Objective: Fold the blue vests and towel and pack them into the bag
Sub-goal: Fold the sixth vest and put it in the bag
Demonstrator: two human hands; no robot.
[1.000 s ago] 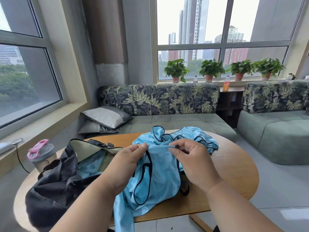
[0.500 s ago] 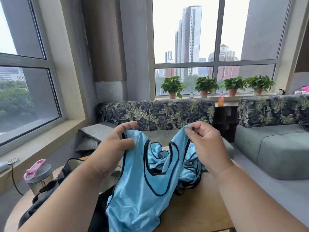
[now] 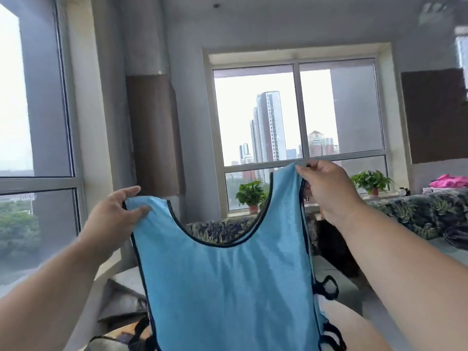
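Blue vest (image 3: pixel 228 287) pinched at shoulders: left hand (image 3: pixel 111 219), right hand (image 3: pixel 329 191).

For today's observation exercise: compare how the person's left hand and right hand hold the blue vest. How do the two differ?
1. The right hand is raised higher than the left hand.
2. The left hand pinches its shoulder strap with the forefinger stretched out above; the right hand's fingers curl down over its strap.
Shared: each holds one shoulder strap of the blue vest, which hangs spread between them.
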